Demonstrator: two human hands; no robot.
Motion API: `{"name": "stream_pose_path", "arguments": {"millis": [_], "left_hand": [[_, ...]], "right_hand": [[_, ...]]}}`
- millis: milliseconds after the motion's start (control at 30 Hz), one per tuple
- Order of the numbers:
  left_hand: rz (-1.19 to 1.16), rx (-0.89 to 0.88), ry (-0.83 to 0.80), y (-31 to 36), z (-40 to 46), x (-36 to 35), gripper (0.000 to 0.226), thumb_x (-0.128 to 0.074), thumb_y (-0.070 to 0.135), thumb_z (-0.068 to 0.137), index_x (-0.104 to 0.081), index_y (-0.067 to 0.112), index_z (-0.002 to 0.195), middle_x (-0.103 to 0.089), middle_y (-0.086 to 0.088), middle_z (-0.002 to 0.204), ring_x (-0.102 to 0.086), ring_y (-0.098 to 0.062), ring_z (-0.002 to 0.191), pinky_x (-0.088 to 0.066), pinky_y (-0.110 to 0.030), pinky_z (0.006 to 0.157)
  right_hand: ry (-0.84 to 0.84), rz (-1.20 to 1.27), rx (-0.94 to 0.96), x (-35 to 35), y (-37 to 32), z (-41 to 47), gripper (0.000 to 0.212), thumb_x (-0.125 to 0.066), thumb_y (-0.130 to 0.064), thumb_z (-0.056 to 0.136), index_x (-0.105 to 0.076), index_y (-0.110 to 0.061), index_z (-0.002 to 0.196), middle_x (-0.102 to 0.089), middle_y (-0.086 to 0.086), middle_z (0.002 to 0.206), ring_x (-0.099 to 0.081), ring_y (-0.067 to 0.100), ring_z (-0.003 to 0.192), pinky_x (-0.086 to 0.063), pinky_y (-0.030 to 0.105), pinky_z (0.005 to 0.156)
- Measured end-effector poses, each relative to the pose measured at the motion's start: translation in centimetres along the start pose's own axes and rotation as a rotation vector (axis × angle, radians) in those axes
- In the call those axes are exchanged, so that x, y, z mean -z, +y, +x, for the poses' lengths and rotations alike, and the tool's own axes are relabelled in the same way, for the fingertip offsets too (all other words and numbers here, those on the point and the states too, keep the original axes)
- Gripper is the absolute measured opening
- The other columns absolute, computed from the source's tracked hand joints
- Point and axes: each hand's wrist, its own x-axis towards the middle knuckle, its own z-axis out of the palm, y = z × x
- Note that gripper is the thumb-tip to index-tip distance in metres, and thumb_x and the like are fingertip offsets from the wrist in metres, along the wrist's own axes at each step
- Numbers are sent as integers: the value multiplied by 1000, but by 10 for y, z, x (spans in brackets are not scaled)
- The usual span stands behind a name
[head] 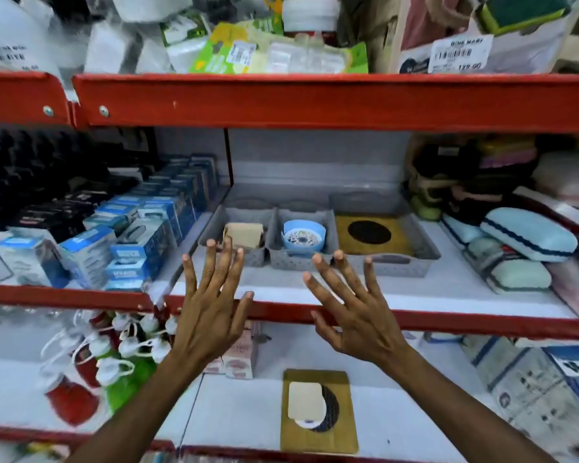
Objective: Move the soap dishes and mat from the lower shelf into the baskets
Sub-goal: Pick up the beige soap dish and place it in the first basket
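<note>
Lower shelf [234, 412]: mat [318, 439] lies flat, beige soap dish [305, 401] on top of it, below and between hands. Left hand [211, 315] and right hand [355, 315] both empty, fingers spread wide, raised before middle shelf edge. Behind hands, three grey baskets: left basket [208, 238] holds beige dish, middle basket [274, 242] blue dish, right basket [425, 245] second mat.

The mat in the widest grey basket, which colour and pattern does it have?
The mat is mustard yellow with a dark dotted circle in its centre, seen in the head view.
</note>
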Motion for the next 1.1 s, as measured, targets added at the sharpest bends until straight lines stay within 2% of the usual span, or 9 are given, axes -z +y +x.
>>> {"name": "stream_pose_path", "arguments": {"millis": [167,267,333,400,467,533,633,900,1100], "left_hand": [[1,87,-101,-7,-9,-17,67,-19,46,100,-12,13,158,-7,-12,168,4,-27,157,-6,-68,122],[22,90,-99,-6,-11,-23,67,-19,45,100,-10,12,158,-7,-11,168,4,-27,157,-5,-66,123],[13,110,-86,-6,-11,-26,67,-20,45,100,-9,13,158,-5,-9,169,5,-26,157,-2,-64,124],[-9,118,-64,-4,-12,-26,67,-19,46,100,-8,14,158,-4,-7,168,5,-24,157,0,-62,125],[-26,125,-62,-4,-13,-27,67,-18,46,100,-8,14,158,-5,-7,168,4,-23,157,1,-62,125],[-29,132,-69,-5,-13,-29,67,-18,47,100,-10,14,158,-7,-7,168,3,-22,157,2,-61,125],[-22,130,-79,-4,-13,-29,67,-18,47,100,-12,13,158,-8,-7,168,2,-22,157,2,-60,125],[-21,135,-81,-5,-12,-30,67,-23,45,100,-14,13,157,-9,-6,168,0,-23,157,4,-59,125],[-13,125,-79,-4,-13,-29,66,-24,44,100,-16,13,157,-11,-5,168,-2,-22,157,9,-52,126]], "right_hand": [[-7,81,389,-36,-3,-52,54,-50,-20,98,-37,-14,150,-39,8,159,-20,24,154,-15,46,124],[-236,126,541,-63,-12,-90,52,-51,-16,97,-41,-15,149,-42,5,157,-33,24,149,-25,44,123],[-534,156,437,-90,-21,-115,61,-63,-21,90,-44,-18,148,-47,2,155,-39,22,146,-20,43,125],[-754,249,165,-110,-30,-133,64,-66,-29,88,-44,-21,148,-47,0,155,-41,21,145,-11,42,123],[-918,377,-108,-129,-36,-145,71,-62,-40,92,-34,-22,154,-35,2,162,-29,24,151,-7,39,126],[-1076,449,-297,-138,-41,-149,85,-66,-50,88,-25,-22,157,-28,3,165,-23,26,153,-16,41,126],[-1173,461,-357,-144,-47,-146,95,-76,-51,80,-30,-16,155,-36,8,160,-35,29,146,-29,40,120],[-1215,423,-315,-151,-43,-139,90,-81,-50,75,-42,-13,146,-50,8,149,-47,26,134,-43,38,109],[-856,567,-332,-105,-39,-117,96,-76,-50,72,-34,-18,152,-45,2,147,-42,17,132,-48,32,104]]}}
